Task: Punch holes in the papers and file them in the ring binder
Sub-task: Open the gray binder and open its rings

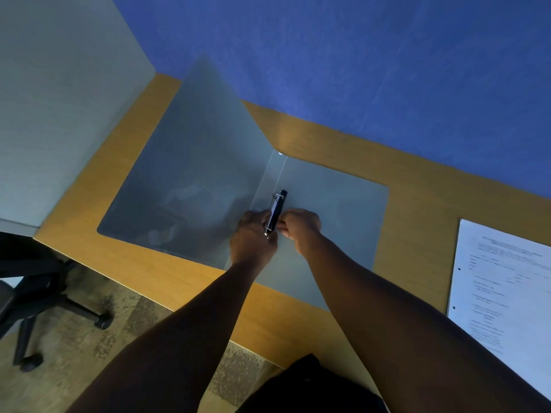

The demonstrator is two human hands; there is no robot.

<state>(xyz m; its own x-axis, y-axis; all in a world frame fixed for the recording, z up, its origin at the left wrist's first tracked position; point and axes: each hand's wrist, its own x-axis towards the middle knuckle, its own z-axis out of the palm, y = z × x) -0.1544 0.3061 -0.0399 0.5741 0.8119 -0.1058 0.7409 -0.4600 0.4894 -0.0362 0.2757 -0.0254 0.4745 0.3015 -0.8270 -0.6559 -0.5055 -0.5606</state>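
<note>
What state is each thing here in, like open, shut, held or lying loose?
Ring binder: open, lying on the desk.
Ring mechanism: gripped from both sides.
Left hand: fingers curled on the mechanism.
Right hand: fingers pinching the mechanism.
Papers: punched, lying loose on the desk.

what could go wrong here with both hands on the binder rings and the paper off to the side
Both the left hand and right hand grip the ring mechanism, so fingers could get pinched if the rings snap. The raised front cover of the binder may flop. The punched papers lie near the desk edge and could slide off.
</note>
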